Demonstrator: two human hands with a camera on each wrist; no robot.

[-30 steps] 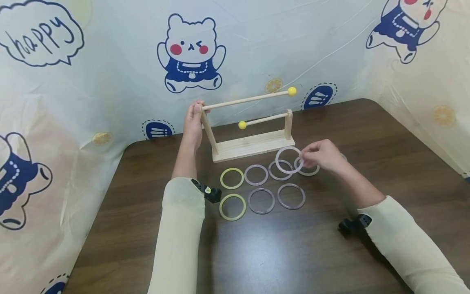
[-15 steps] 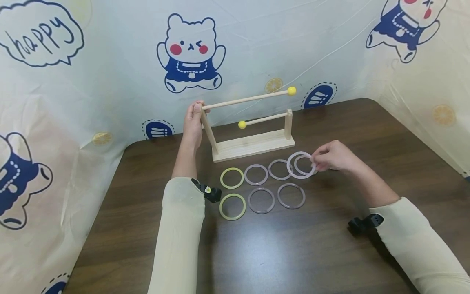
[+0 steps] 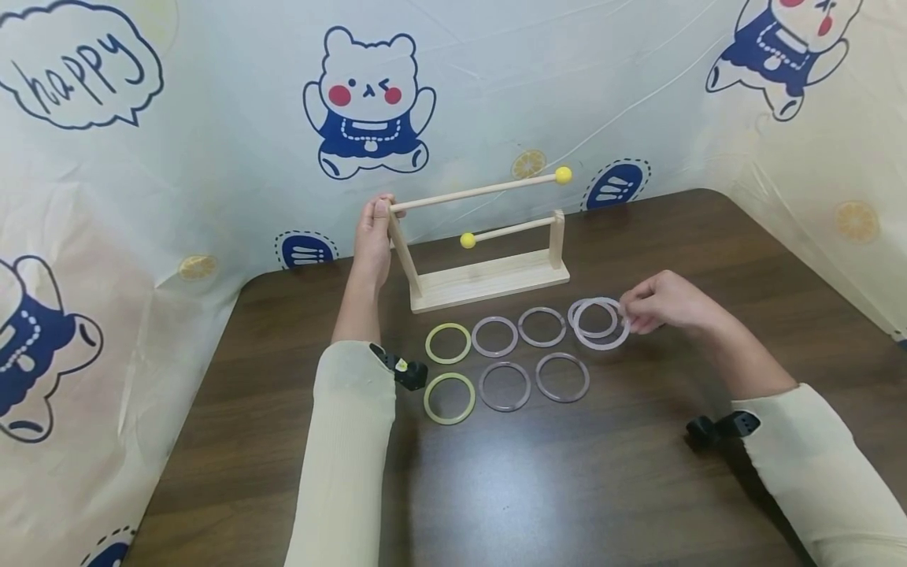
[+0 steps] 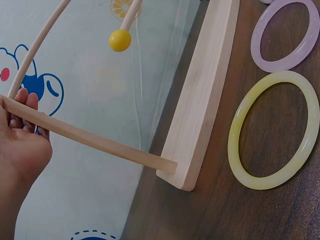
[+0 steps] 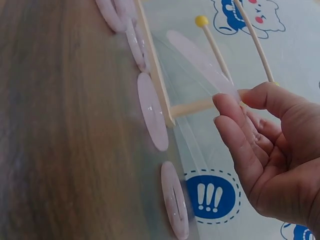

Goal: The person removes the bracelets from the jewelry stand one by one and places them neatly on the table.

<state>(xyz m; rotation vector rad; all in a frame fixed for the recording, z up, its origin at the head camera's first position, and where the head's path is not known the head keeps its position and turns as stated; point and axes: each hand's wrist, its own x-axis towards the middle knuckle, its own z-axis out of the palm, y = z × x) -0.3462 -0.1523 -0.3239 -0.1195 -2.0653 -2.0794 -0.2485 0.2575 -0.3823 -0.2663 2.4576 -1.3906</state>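
My left hand grips the top of the left post of a wooden stand, where the long upper rod begins. A yellow ball tips that rod, and another tips the shorter lower rod. Between thumb and fingertips, my right hand pinches a pale purple ring, raised above the table. In the head view it overlaps a purple ring lying beneath. Another purple ring, seen in the right wrist view, is hidden behind the right hand in the head view.
In front of the stand lie two yellow-green rings and several purple rings, in two rows on the brown wooden table. A printed cloth hangs behind the table's far edge.
My right hand has moved rightward, away from the stand, carrying the pinched purple ring with it over the rightmost visible ring. The left hand and the stand have stayed put.
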